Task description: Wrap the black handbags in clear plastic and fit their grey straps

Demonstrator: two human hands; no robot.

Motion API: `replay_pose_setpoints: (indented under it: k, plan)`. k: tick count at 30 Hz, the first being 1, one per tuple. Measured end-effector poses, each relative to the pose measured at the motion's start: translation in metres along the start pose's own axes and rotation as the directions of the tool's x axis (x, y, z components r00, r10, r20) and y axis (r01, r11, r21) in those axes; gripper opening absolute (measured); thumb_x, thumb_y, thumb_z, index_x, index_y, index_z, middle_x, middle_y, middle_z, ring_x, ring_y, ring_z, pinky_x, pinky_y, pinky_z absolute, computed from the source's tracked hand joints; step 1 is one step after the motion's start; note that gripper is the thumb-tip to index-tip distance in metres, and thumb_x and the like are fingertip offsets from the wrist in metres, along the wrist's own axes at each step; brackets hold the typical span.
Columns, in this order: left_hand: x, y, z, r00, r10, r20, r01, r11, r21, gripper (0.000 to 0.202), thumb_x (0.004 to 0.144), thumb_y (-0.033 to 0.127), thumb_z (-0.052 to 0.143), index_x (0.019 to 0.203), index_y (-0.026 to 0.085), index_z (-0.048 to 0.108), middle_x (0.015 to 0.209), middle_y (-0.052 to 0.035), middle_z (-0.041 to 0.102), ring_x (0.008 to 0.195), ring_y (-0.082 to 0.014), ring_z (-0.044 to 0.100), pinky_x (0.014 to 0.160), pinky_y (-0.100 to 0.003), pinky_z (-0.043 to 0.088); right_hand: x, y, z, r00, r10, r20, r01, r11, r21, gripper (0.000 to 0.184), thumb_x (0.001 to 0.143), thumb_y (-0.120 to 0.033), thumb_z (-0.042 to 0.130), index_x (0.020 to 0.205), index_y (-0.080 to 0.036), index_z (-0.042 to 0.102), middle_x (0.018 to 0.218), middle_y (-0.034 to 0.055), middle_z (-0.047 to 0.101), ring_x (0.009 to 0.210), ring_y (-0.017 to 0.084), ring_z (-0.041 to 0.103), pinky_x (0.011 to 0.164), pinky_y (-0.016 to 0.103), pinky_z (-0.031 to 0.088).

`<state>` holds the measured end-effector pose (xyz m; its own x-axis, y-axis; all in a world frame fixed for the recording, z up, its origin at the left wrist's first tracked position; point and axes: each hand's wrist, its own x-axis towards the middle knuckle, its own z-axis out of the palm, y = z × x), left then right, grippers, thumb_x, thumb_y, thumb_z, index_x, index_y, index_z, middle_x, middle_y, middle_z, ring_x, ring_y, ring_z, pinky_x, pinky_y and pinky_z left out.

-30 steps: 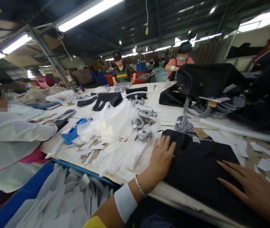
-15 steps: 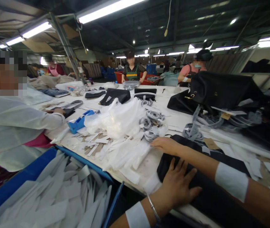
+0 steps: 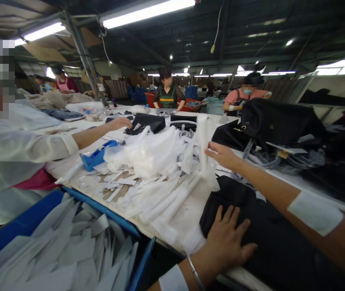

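My left hand point(image 3: 228, 238), with a silver bangle at the wrist, lies flat with spread fingers on a black bag point(image 3: 275, 238) at the table's near edge. My right hand point(image 3: 224, 155) reaches over the bag and pinches a thin white packing sheet point(image 3: 203, 151), which hangs upright from the fingers. Below and left of it, a heap of white packing sheets point(image 3: 148, 155) covers the middle of the table. Part of the bag's right side is hidden under my right arm.
A blue bin point(image 3: 17, 220) of grey-white strips stands lower left. A blue tape dispenser point(image 3: 95, 155) sits near paper scraps point(image 3: 119, 182). Black bags point(image 3: 277, 123) are piled at right. A co-worker's hand point(image 3: 119, 124) at left reaches toward another black bag point(image 3: 148, 123).
My right hand has moved up and now holds a white packing sheet. My left hand stays on the bag. The co-worker at left has stretched an arm forward.
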<state>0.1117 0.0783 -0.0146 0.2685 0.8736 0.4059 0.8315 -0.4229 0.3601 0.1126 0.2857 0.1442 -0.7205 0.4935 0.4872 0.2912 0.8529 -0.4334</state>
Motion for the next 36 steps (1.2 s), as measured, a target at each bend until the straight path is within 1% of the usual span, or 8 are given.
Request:
replay_pose_setpoints:
  k: [6, 11, 13, 15, 19, 23, 28, 36]
  plan:
    - [0.003, -0.003, 0.004, 1.0, -0.004, -0.009, 0.004, 1.0, -0.021, 0.066, 0.096, 0.06, 0.045, 0.152, 0.025, 0.04, 0.161, -0.0132, 0.032, 0.151, -0.0294, 0.026, 0.124, -0.055, 0.02, 0.017, -0.002, -0.124, 0.885, 0.22, -0.41, -0.064, 0.931, 0.36, 0.05, 0.102, -0.052, 0.04, 0.134, -0.013, 0.049, 0.136, 0.015, 0.062, 0.121, 0.026, 0.062, 0.1, 0.042, 0.051]
    - [0.002, -0.001, 0.008, 1.0, -0.008, -0.019, 0.008, 1.0, 0.007, 0.062, 0.096, 0.06, 0.043, 0.149, 0.026, 0.045, 0.16, -0.0119, 0.037, 0.149, -0.0297, 0.031, 0.122, -0.056, 0.024, -0.042, -0.046, -0.224, 0.669, -0.055, -0.742, -0.105, 0.98, -0.167, 0.06, 0.092, -0.058, 0.047, 0.132, -0.015, 0.059, 0.138, 0.0128, 0.061, 0.125, 0.039, 0.056, 0.085, 0.042, 0.051]
    - [0.003, 0.0, 0.007, 1.0, -0.004, -0.027, 0.005, 1.0, 0.026, 0.06, 0.097, 0.058, 0.044, 0.147, 0.026, 0.046, 0.158, -0.0119, 0.039, 0.147, -0.0306, 0.034, 0.121, -0.057, 0.025, -0.073, -0.067, -0.25, 0.7, -0.166, -0.695, -0.234, 0.866, -0.442, 0.062, 0.088, -0.061, 0.042, 0.11, -0.012, 0.073, 0.15, 0.0122, 0.049, 0.134, 0.047, 0.04, 0.081, 0.042, 0.047]
    - [0.01, 0.0, 0.004, 0.999, 0.002, -0.033, 0.0, 0.999, 0.046, 0.059, 0.094, 0.057, 0.051, 0.144, 0.025, 0.05, 0.155, -0.013, 0.045, 0.143, -0.0327, 0.04, 0.118, -0.057, 0.03, -0.099, -0.076, -0.261, 0.782, -0.155, -0.604, -0.311, 0.743, -0.593, 0.056, 0.09, -0.055, 0.045, 0.121, -0.017, 0.071, 0.155, 0.0067, 0.045, 0.137, 0.048, 0.037, 0.094, 0.045, 0.043]
    - [0.038, -0.005, -0.007, 1.0, 0.011, 0.023, -0.013, 0.994, 0.105, 0.048, 0.088, 0.052, 0.065, 0.125, 0.021, 0.064, 0.129, -0.0153, 0.065, 0.115, -0.0332, 0.061, 0.099, -0.051, 0.049, -0.139, -0.044, -0.223, 0.913, 0.131, -0.386, -0.348, 0.747, -0.567, 0.055, 0.1, -0.041, 0.038, 0.151, -0.02, 0.044, 0.144, 0.0137, 0.053, 0.132, 0.045, 0.048, 0.11, 0.061, 0.033]
    - [0.061, -0.013, -0.007, 0.997, 0.072, -0.017, -0.068, 0.987, 0.147, 0.048, 0.088, 0.052, 0.066, 0.122, 0.02, 0.064, 0.126, -0.0138, 0.064, 0.123, -0.0337, 0.055, 0.109, -0.056, 0.039, -0.18, 0.015, -0.136, 0.948, 0.319, 0.005, -0.297, 0.889, -0.349, 0.046, 0.093, -0.029, 0.047, 0.135, -0.014, 0.061, 0.129, 0.0143, 0.067, 0.118, 0.032, 0.063, 0.104, 0.047, 0.047]
    - [0.059, -0.011, -0.01, 0.995, 0.072, -0.071, -0.066, 0.994, 0.087, 0.046, 0.091, 0.05, 0.063, 0.125, 0.02, 0.06, 0.117, -0.0092, 0.066, 0.112, -0.0282, 0.058, 0.106, -0.047, 0.042, -0.205, 0.048, -0.058, 0.889, 0.341, 0.307, -0.332, 0.94, -0.082, 0.034, 0.086, -0.032, 0.059, 0.114, -0.016, 0.072, 0.108, 0.0088, 0.076, 0.098, 0.025, 0.069, 0.09, 0.037, 0.054]
    - [0.056, -0.006, -0.017, 0.981, 0.103, -0.167, -0.089, 0.992, 0.088, 0.044, 0.093, 0.049, 0.061, 0.127, 0.022, 0.059, 0.12, -0.0096, 0.065, 0.115, -0.0287, 0.059, 0.108, -0.048, 0.041, -0.203, 0.064, -0.06, 0.716, 0.357, 0.6, -0.495, 0.866, 0.077, 0.048, 0.089, -0.059, 0.054, 0.098, -0.021, 0.081, 0.091, 0.0059, 0.078, 0.082, 0.024, 0.07, 0.075, 0.032, 0.054]
